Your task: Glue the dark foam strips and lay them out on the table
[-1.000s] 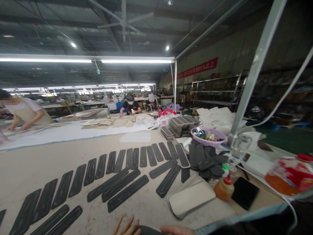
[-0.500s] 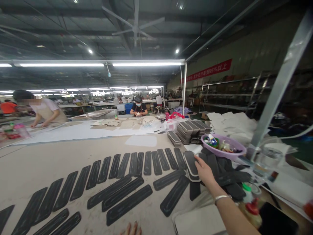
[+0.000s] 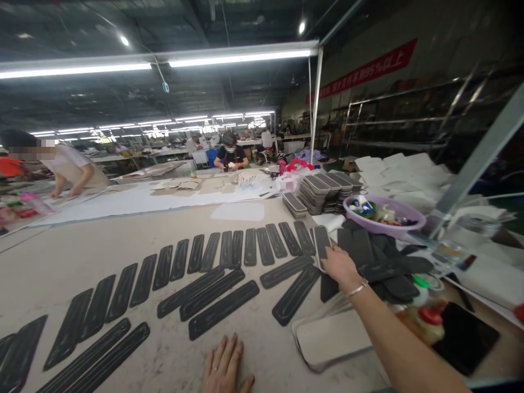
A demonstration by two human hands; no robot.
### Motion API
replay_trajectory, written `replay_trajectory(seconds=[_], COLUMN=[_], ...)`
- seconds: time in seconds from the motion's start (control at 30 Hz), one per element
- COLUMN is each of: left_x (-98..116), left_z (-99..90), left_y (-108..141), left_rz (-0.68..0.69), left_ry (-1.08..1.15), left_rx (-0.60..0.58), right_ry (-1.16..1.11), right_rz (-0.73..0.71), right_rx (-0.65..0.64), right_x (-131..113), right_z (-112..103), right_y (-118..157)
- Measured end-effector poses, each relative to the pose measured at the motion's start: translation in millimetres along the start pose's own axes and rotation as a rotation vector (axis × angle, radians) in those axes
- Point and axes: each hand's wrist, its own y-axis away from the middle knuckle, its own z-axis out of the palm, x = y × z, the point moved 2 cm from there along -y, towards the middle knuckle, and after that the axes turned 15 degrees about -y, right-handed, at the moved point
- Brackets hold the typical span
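Observation:
My right hand has its fingers closed on the edge of a grey, pale-rimmed panel at the right end of the rows. My left hand lies on the table at the bottom centre, fingers spread, holding nothing. Shiny black strips lie in a curved row and in a looser group in front of it. Pale rounded panels are stacked beneath my right forearm. Black fabric pieces lie in a heap to the right of my right hand.
Stacks of grey panels stand at the back right beside a purple basin of small items. A red-capped bottle and a black flat object are at the right. A metal post rises there. Two people work across the table.
The view has tilted down, so the table sits higher in it. More of my left hand shows, flat on the table. Under my right hand a single panel shows where two overlapped.

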Motion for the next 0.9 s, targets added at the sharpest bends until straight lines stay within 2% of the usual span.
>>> replay_trajectory(seconds=[0.17,0.23,0.3,0.4,0.5,0.6,0.7,0.8,0.9], left_x=[-1.2,1.2,3.6,4.9,-2.6,-24.4,-55.3,-82.8,-95.6], left_z=[-16.1,-22.8,-27.4,-30.1,-31.6,-37.5,-47.7,-54.5,-53.6], left_y=[-2.2,-3.0,-2.7,-0.9,-0.6,-2.2,-3.0,0.7,10.4], left_rz=[-0.029,-0.062,-0.09,-0.144,-0.261,-0.427,-0.555,-0.591,-0.575], left_ry=[0.126,0.169,0.202,0.271,0.399,0.516,0.526,0.494,0.484], left_rx=[-0.017,-0.011,0.006,0.053,0.11,0.157,0.153,0.14,0.167], right_ry=[-0.203,-0.195,-0.148,-0.079,-0.07,-0.107,-0.112,-0.092,-0.113], right_rz=[-0.437,-0.503,-0.524,-0.558,-0.602,-0.637,-0.674,-0.668,-0.628], right_rx=[-0.339,-0.363,-0.352,-0.369,-0.387,-0.406,-0.401,-0.362,-0.342], right_x=[1.7,9.8,17.5,27.2,39.0,53.1,59.4,43.7,-2.0], right_z=[-0.1,2.1,6.1,14.9,23.7,27.8,23.2,10.3,-4.9], right_y=[95.0,129.1,150.1,159.2,153.5,145.3,140.0,140.8,155.0])
